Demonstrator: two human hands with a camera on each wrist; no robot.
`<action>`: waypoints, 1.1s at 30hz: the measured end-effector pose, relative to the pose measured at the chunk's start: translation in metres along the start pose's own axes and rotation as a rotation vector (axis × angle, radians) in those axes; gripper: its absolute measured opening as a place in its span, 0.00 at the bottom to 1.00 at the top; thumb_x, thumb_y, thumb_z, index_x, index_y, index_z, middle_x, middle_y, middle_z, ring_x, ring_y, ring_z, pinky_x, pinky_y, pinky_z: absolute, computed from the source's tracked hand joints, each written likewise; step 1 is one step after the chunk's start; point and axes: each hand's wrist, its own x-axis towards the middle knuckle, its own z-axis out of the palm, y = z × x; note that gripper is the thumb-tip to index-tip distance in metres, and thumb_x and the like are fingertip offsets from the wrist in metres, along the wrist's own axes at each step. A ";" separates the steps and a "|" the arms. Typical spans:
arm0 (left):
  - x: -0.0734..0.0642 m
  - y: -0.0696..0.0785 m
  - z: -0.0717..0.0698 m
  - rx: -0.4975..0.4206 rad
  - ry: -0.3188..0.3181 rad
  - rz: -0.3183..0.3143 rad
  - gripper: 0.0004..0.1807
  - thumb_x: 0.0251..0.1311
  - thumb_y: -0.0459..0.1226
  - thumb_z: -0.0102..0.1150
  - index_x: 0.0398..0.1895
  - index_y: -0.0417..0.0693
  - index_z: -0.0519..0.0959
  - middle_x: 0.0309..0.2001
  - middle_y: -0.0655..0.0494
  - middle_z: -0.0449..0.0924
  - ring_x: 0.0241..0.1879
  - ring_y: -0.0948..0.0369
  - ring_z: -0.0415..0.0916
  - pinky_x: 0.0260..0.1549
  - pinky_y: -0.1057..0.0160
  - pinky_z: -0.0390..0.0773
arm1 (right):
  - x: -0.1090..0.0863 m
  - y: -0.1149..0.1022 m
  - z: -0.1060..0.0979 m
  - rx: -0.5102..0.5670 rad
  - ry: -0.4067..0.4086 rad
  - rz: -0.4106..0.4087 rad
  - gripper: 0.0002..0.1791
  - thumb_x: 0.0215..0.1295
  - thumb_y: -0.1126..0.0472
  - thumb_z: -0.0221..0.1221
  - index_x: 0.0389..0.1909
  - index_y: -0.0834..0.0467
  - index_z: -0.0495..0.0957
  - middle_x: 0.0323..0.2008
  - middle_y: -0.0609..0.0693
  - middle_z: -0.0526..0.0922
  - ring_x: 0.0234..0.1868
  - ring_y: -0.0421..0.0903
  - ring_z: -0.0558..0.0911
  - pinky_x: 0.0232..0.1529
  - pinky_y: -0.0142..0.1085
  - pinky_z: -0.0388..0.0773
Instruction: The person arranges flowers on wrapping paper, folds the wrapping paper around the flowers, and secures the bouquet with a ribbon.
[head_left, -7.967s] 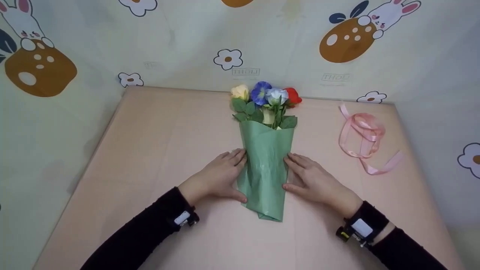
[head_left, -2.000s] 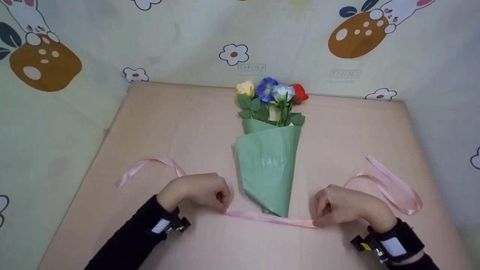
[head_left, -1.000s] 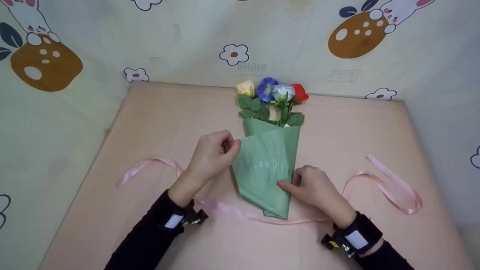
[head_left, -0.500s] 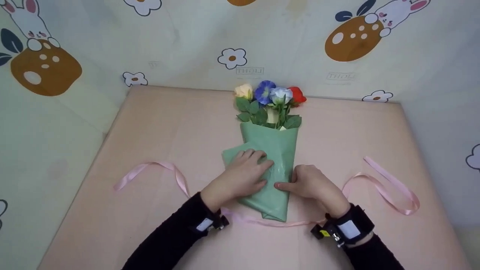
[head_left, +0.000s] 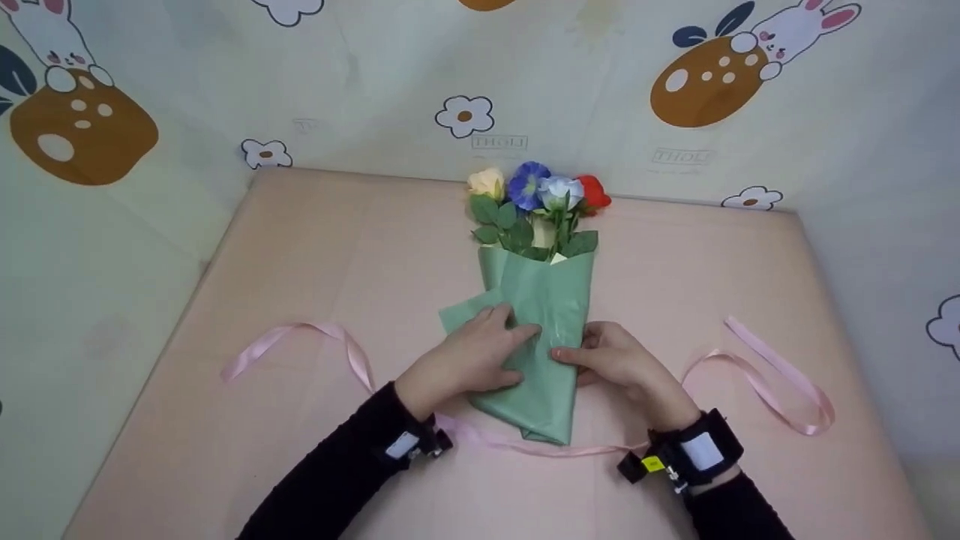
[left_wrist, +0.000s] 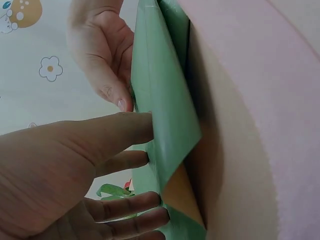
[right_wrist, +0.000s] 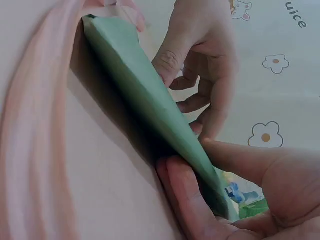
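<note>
While the right hand (head_left: 626, 364) pinches the green paper (head_left: 547, 292), the left hand (head_left: 472, 352), fingers spread, has moved onto it, seemingly steadying it.

Glossy, paper-like bouquet wrap (head_left: 551, 296), satiny ribbon (head_left: 780, 367), smooth matt tabletop (head_left: 360, 255), dull cloth sleeves (head_left: 322, 472)
</note>
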 end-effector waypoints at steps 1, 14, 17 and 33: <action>0.000 -0.001 -0.001 -0.013 -0.003 -0.001 0.37 0.69 0.46 0.76 0.79 0.49 0.75 0.63 0.37 0.73 0.59 0.48 0.74 0.62 0.49 0.81 | 0.001 0.001 0.001 0.037 -0.012 -0.007 0.29 0.74 0.61 0.70 0.64 0.77 0.72 0.44 0.60 0.91 0.39 0.50 0.92 0.39 0.40 0.91; -0.003 -0.006 -0.017 -0.070 0.132 -0.019 0.31 0.77 0.48 0.65 0.73 0.37 0.76 0.50 0.40 0.81 0.47 0.48 0.78 0.49 0.47 0.82 | 0.007 0.009 0.020 0.462 -0.106 0.009 0.35 0.77 0.66 0.61 0.78 0.69 0.58 0.58 0.60 0.88 0.56 0.57 0.90 0.54 0.51 0.88; -0.003 -0.005 -0.019 -0.109 0.153 -0.064 0.28 0.77 0.48 0.65 0.67 0.35 0.77 0.48 0.42 0.82 0.46 0.48 0.80 0.47 0.47 0.83 | 0.007 0.010 0.025 0.524 -0.111 -0.010 0.35 0.77 0.67 0.64 0.77 0.69 0.59 0.60 0.61 0.87 0.60 0.58 0.89 0.57 0.52 0.86; -0.013 -0.032 -0.041 -0.849 -0.033 -0.343 0.18 0.76 0.47 0.67 0.37 0.40 0.82 0.28 0.44 0.88 0.28 0.47 0.90 0.32 0.51 0.90 | -0.002 0.006 0.042 0.778 -0.038 -0.003 0.33 0.74 0.65 0.69 0.75 0.60 0.67 0.64 0.57 0.84 0.64 0.56 0.85 0.66 0.50 0.82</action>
